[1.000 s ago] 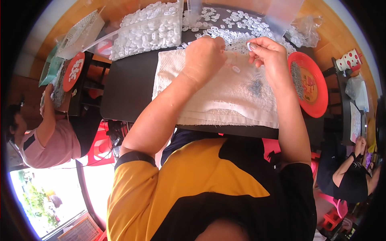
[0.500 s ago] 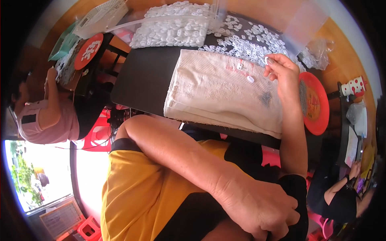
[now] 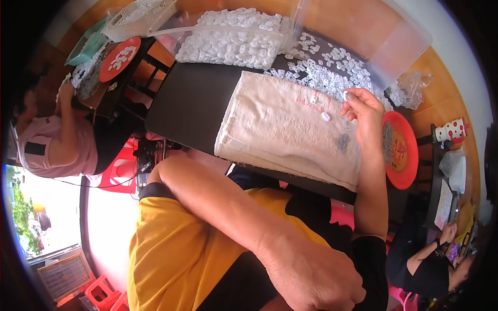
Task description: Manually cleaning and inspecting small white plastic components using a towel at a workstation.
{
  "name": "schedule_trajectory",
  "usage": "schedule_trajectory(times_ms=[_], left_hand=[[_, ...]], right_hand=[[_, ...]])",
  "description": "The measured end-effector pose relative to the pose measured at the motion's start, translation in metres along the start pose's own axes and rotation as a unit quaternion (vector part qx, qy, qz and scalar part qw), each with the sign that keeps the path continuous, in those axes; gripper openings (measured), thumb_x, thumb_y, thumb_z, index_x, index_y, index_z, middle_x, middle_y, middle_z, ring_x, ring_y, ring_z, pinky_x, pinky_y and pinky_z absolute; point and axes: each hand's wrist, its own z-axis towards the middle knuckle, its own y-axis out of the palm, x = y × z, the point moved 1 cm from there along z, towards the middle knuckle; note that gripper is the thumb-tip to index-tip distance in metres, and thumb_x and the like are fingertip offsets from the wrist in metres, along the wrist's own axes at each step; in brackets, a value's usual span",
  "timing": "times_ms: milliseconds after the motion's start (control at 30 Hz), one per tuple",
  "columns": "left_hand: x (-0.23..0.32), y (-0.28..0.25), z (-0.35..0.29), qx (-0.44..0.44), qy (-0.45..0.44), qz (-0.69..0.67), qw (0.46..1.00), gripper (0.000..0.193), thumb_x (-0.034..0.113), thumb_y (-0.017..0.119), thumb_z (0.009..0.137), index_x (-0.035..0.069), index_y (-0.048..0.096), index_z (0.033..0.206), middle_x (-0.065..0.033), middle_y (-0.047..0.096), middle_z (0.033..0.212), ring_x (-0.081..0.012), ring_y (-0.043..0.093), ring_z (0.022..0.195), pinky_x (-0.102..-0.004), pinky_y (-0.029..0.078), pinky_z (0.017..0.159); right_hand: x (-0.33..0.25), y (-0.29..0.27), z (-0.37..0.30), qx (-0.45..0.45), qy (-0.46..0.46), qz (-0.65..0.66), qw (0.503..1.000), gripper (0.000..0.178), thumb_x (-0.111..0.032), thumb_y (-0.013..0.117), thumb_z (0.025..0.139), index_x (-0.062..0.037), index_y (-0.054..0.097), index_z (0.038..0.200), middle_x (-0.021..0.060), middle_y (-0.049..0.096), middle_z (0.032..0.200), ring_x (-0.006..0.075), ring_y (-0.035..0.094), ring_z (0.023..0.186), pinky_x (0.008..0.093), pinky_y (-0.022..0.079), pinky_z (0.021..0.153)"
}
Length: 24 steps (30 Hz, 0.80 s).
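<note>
Right hand pinching small white piece, apparently, over cloth.

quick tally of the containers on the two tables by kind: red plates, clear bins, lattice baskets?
Red plates: 2, one by the right hand, one on the far table
Clear plastic bins: 2, one full of white pieces, one tipped and bare
Lattice baskets: 2, one white, one green
Total: 6

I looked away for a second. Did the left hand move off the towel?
Yes. The left hand left the towel and dropped down to the lap, near the picture's bottom edge. The right hand is at the towel's far edge.
</note>
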Motion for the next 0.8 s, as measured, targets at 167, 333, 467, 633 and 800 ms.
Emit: schedule_trajectory(times_ms=[167, 333, 467, 633, 800], left_hand=[[-0.013, 0.003, -0.002, 0.003, 0.012, -0.036, 0.999, 0.022, 0.018, 0.061, 0.085, -0.004, 0.062, 0.087, -0.0182, 0.058, 0.085, -0.0351, 0.057, 0.084, -0.0418, 0.048, 0.073], [-0.035, 0.013, 0.002, -0.015, 0.029, -0.192, 0.981, 0.018, 0.011, 0.067, 0.078, -0.004, 0.064, 0.087, -0.0197, 0.061, 0.084, -0.036, 0.058, 0.084, -0.0412, 0.047, 0.075], [-0.034, 0.008, 0.002, -0.009, 0.047, -0.109, 0.993, 0.017, 0.008, 0.066, 0.075, -0.003, 0.064, 0.088, -0.0197, 0.061, 0.084, -0.0364, 0.059, 0.085, -0.0423, 0.047, 0.075], [-0.028, -0.001, 0.002, -0.004, -0.034, -0.048, 0.998, 0.018, 0.007, 0.058, 0.075, -0.001, 0.063, 0.09, -0.0195, 0.062, 0.086, -0.0371, 0.06, 0.085, -0.0445, 0.047, 0.074], [-0.027, 0.009, 0.008, 0.031, -0.085, -0.018, 0.996, 0.026, 0.022, 0.062, 0.075, -0.002, 0.064, 0.085, -0.0208, 0.063, 0.077, -0.0392, 0.061, 0.077, -0.0462, 0.048, 0.069]], right_hand=[[0.0, 0.004, 0.001, -0.005, 0.002, 0.004, 1.0, 0.015, -0.008, 0.06, 0.088, 0.0009, 0.065, 0.099, 0.0036, 0.062, 0.074, 0.0096, 0.058, 0.061, 0.0198, 0.037, 0.053], [0.003, 0.003, 0.001, -0.01, -0.012, -0.01, 1.0, 0.017, -0.008, 0.061, 0.087, 0.0021, 0.065, 0.1, 0.0039, 0.062, 0.074, 0.0102, 0.058, 0.061, 0.0203, 0.036, 0.053], [0.006, 0.002, 0.002, 0.004, 0.002, -0.009, 1.0, 0.017, -0.008, 0.061, 0.087, 0.0024, 0.065, 0.1, 0.004, 0.062, 0.074, 0.0104, 0.057, 0.061, 0.0204, 0.036, 0.053], [0.007, 0.0, 0.003, 0.0, -0.001, -0.013, 1.0, 0.017, -0.007, 0.061, 0.087, 0.0021, 0.065, 0.1, 0.0038, 0.062, 0.073, 0.0102, 0.057, 0.061, 0.0201, 0.036, 0.054], [0.005, 0.004, 0.002, -0.001, -0.001, -0.017, 1.0, 0.017, -0.006, 0.06, 0.087, 0.0018, 0.065, 0.101, 0.0036, 0.062, 0.073, 0.0102, 0.057, 0.061, 0.0202, 0.036, 0.053]])
